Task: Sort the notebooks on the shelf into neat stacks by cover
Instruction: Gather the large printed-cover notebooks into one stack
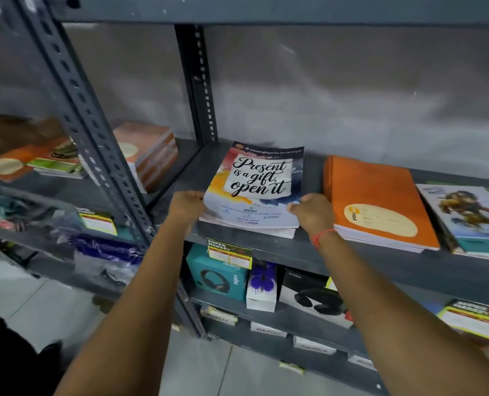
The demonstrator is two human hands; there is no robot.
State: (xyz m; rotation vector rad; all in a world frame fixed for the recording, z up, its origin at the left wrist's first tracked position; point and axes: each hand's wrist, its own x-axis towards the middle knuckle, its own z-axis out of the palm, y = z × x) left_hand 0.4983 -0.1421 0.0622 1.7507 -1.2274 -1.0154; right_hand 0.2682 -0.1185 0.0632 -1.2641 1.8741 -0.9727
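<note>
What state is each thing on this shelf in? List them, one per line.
Present stack: lying flat, top cover slightly askew, gripped on both sides.
Left hand: closed on the stack's left edge.
Right hand: closed on the stack's right edge.
Orange stack: flat, untouched, edges roughly even.
Cartoon stack: flat, untouched, partly cut off by the frame.
Brown stack: flat in the left bay, taller, untouched.

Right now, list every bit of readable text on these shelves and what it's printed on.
"Present is a gift, open it": cover of the notebook stack gripped by the left hand and right hand.
"you": label on the orange notebook.
"SUPER MARKET": shelf tag under that stack.
Fine print on the gripped cover, the other tags and the boxes below: too small or blurred.
</note>
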